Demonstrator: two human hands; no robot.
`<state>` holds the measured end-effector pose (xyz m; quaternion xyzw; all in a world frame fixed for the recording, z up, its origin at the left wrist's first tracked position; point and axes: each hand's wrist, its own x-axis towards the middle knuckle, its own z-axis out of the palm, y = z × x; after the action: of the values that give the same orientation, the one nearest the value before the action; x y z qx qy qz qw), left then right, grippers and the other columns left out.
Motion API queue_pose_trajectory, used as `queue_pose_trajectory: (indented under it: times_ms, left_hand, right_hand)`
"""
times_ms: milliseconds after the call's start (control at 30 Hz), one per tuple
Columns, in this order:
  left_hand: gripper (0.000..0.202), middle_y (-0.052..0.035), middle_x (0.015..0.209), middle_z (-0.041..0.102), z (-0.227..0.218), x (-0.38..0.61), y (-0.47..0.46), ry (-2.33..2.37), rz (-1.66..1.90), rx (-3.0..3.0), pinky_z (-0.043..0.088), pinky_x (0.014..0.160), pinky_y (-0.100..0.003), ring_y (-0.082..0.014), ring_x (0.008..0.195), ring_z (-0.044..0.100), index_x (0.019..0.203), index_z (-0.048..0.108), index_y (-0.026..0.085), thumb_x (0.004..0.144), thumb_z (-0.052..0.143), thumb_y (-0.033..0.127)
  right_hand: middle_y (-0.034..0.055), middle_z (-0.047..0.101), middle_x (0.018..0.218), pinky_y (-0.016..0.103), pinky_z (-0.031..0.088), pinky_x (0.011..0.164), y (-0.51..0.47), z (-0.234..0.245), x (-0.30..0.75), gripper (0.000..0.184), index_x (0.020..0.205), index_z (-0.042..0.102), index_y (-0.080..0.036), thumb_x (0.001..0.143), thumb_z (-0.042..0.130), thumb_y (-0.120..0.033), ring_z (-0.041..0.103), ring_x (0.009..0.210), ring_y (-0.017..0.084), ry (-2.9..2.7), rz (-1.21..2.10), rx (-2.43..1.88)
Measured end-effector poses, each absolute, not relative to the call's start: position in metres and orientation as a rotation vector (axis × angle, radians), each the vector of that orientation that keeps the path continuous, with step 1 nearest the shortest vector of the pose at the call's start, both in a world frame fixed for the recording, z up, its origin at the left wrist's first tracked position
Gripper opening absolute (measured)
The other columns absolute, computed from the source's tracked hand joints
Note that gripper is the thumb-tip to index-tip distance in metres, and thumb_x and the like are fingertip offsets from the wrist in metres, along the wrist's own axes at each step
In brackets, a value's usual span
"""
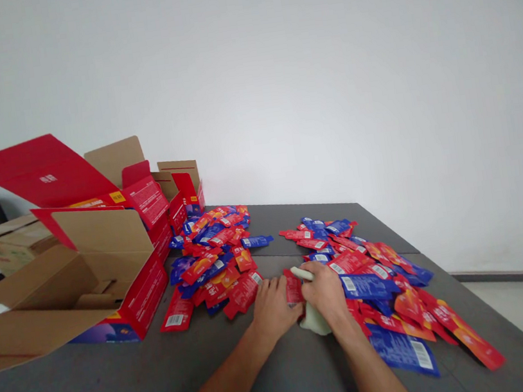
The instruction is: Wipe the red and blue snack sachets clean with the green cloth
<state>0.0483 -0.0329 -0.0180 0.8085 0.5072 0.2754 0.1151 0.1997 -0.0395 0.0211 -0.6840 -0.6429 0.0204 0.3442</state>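
Right hand (322, 292): I see it curled tight around a pale cloth (315, 321).
Left hand (272, 308): palm down beside the red packet (292, 287); I cannot tell whether it pinches.
Red packet: between both hands, over the dark table (267, 377).
Obscured: packet's sides, right fingertips.
Forearms: reaching forward, converging.

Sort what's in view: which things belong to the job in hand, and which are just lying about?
Likely in the job:
red pouch, between the left hand and right hand
pale cloth, in the right hand
left pouch pile
right pouch pile

Apparently lying about:
open red carton, untouched, possibly related
brown cardboard box
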Motion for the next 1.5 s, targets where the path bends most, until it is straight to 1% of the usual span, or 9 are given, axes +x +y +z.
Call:
queue_pose_trajectory:
  times_ms: [133,233,333,500,633,833,1000,1233,1500]
  left_hand:
    - [0.051,-0.0177,0.115,0.063,-0.021,0.045,-0.031,1.441,0.708,2.373,0.035,0.099,-0.044,-0.0355,0.112,0.051,0.125,0.06,0.015,0.076,0.061,0.027]
    - [0.072,-0.0175,0.122,0.06,-0.025,0.038,-0.025,1.447,0.75,2.268,0.037,0.099,-0.041,-0.0323,0.114,0.052,0.139,0.05,0.015,0.068,0.054,0.006]
    - [0.08,-0.0157,0.123,0.059,-0.025,0.03,-0.016,1.428,0.945,2.07,0.037,0.1,-0.04,-0.0308,0.116,0.051,0.14,0.05,0.019,0.063,0.053,0.001]
    - [0.052,-0.0064,0.101,0.067,-0.007,0.02,-0.007,1.224,1.123,1.196,0.045,0.074,-0.032,-0.0217,0.086,0.061,0.127,0.06,0.025,0.076,0.059,0.02]
    - [0.049,0.0026,0.084,0.064,0.001,0.02,-0.01,0.858,1.078,0.688,0.042,0.059,-0.025,-0.0132,0.064,0.058,0.126,0.056,0.03,0.08,0.066,0.043]
    - [0.026,-0.0049,0.076,0.068,-0.006,0.024,-0.009,0.55,1.141,0.469,0.051,0.079,-0.029,-0.0189,0.08,0.067,0.081,0.061,0.015,0.085,0.065,0.041]
    - [0.018,-0.0071,0.084,0.071,-0.005,0.029,-0.017,0.389,1.007,0.468,0.05,0.09,-0.033,-0.0216,0.093,0.067,0.093,0.065,0.014,0.089,0.058,0.03]
    - [0.023,-0.0096,0.095,0.072,0.0,0.036,-0.023,0.299,0.985,0.509,0.048,0.096,-0.034,-0.0236,0.104,0.065,0.096,0.067,0.014,0.089,0.057,0.033]
    - [0.049,-0.0145,0.098,0.072,0.008,0.009,-0.018,0.368,0.923,0.525,0.049,0.095,-0.043,-0.0292,0.104,0.066,0.101,0.068,0.013,0.087,0.048,0.055]
  right_hand:
    - [0.0046,0.075,0.098,0.027,0.048,0.078,-0.04,0.019,0.196,0.039,0.093,0.075,-0.023,0.066,0.053,-0.006,0.068,0.086,0.021,-1.676,0.068,-1.764]
    - [0.0042,0.075,0.096,0.028,0.049,0.079,-0.039,0.016,0.195,0.038,0.092,0.074,-0.024,0.067,0.052,-0.006,0.068,0.088,0.022,-1.691,0.085,-1.729]
    - [0.0037,0.074,0.099,0.031,0.05,0.082,-0.036,0.012,0.195,0.036,0.094,0.074,-0.024,0.07,0.052,-0.007,0.068,0.091,0.023,-1.678,0.099,-1.667]
    - [0.0058,0.072,0.107,0.035,0.051,0.092,-0.036,0.012,0.185,0.031,0.097,0.073,-0.022,0.079,0.05,-0.011,0.067,0.099,0.022,-1.653,0.127,-1.423]
    - [0.0083,0.069,0.114,0.037,0.05,0.097,-0.044,0.013,0.16,0.032,0.106,0.071,-0.022,0.082,0.052,-0.011,0.064,0.108,0.021,-1.721,0.185,-1.184]
    - [0.0096,0.064,0.12,0.037,0.051,0.099,-0.054,0.008,0.133,0.032,0.113,0.069,-0.023,0.086,0.055,-0.013,0.061,0.111,0.021,-1.812,0.235,-1.052]
    - [0.0102,0.061,0.124,0.042,0.049,0.102,-0.047,0.005,0.147,0.034,0.112,0.071,-0.024,0.085,0.056,-0.013,0.058,0.115,0.024,-1.681,0.081,-1.162]
    - [0.0102,0.06,0.127,0.043,0.048,0.102,-0.044,0.011,0.156,0.034,0.118,0.068,-0.024,0.089,0.052,-0.016,0.056,0.117,0.024,-1.641,0.029,-1.206]
    - [0.0068,0.064,0.122,0.042,0.048,0.102,-0.065,0.017,0.119,0.04,0.115,0.069,-0.028,0.084,0.053,-0.008,0.058,0.112,0.023,-1.993,0.123,-0.994]
